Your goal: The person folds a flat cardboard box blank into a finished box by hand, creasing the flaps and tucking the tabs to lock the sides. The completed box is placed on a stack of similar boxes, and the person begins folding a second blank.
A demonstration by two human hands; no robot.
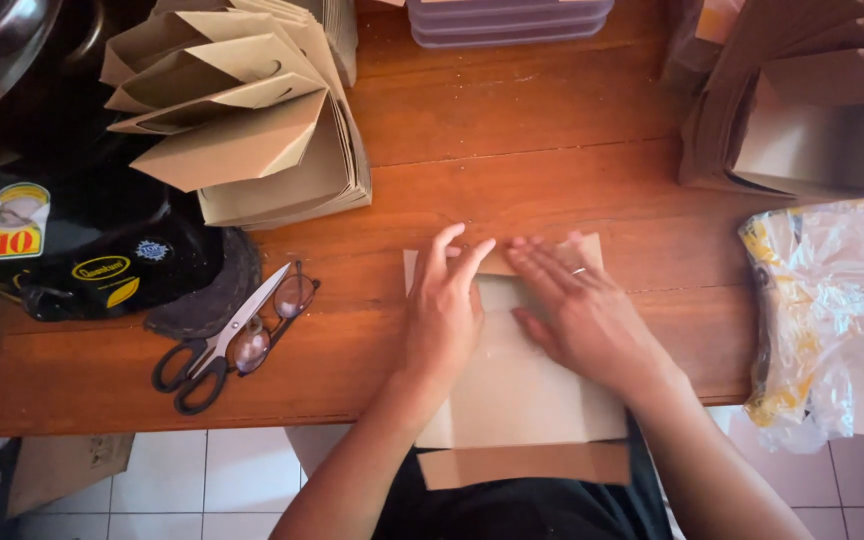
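Two flat open hands, left hand, right hand, pressing brown paper sheet, wooden table

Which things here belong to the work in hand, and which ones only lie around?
In the work:
- left hand
- right hand
- brown paper sheet, pressed flat under both hands

Lying about:
- scissors
- glasses
- folded paper bags
- plastic wrap
- stacked containers

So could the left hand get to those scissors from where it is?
Probably yes: the scissors lie in the open on the table, left of the left hand, with only bare wood between.
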